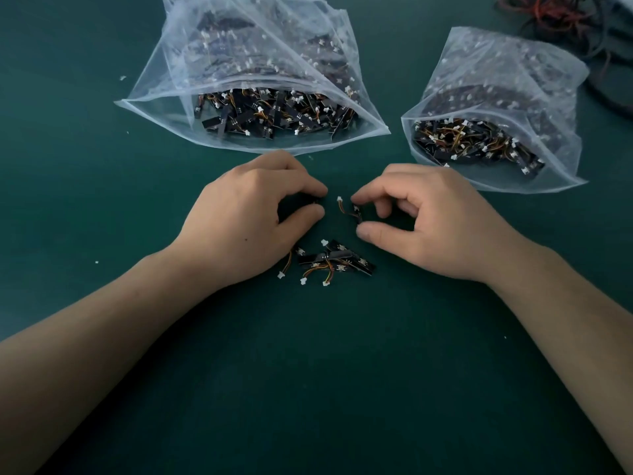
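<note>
Green tabletop (308,371), dark and matte, carries everything; landmark for positions is the loose pile (334,262) of small black boards with orange-yellow leads and white plugs, lying between the two wrists.

Right hand (442,221): just beyond the pile and to its right; its fingers (359,197) are curled, forefinger and thumb pinching one small black board (357,214) by its two ends; this board sits just beyond the pile, low over the tabletop, whether touching it I cannot tell; its short lead arcs towards the left hand and ends in a white plug (339,199), which hangs free.

Left hand (246,214): just beyond the pile and to its left, heel of the hand touching the pile's edge; fingers curled, thumb and forefinger tips nearly meeting; whether anything is held between them cannot be told, the gap being dark.

Large clear bag (260,80): well beyond the pile, mouth open towards it, full of like boards.

Second clear bag (496,108): beyond the pile and to the right, near the right hand, also open and full.

Red and black cables (565,18): far beyond the pile, right, blurred.
</note>
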Demonstrator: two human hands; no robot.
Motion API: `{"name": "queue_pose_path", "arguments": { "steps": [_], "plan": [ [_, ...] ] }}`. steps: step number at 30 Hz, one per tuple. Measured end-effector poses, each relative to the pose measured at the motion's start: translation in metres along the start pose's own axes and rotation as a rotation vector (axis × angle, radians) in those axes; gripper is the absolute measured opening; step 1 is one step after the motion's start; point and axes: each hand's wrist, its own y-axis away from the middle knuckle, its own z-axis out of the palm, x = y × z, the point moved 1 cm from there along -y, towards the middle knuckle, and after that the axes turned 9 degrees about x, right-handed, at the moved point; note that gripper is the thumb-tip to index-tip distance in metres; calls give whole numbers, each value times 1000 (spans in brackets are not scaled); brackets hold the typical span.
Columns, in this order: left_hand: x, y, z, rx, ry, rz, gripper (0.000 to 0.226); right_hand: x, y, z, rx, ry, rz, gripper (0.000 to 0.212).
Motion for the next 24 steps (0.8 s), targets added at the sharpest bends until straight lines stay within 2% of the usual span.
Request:
{"name": "queue_pose_path", "arguments": {
  "steps": [6,8,13,17,21,24],
  "plan": [
    [1,-2,0,-45,-22,2,35,-4,-4,7,32,50,4,27],
    [0,-7,0,-60,-27,-6,33,-7,-8,8,35,60,16,27],
    [-3,-13,-1,-35,29,-55,30,-11,-18,8,26,83,44,42],
    [-4,-10,0,-25,17,-40,24,-12,-12,12,67,117,44,40],
    [-2,-8,-1,-53,-34,6,48,-12,-9,13,66,142,37,43],
    [1,-7,-1,-74,-73,28,44,-11,-12,11,48,141,22,44]
  ]
}}
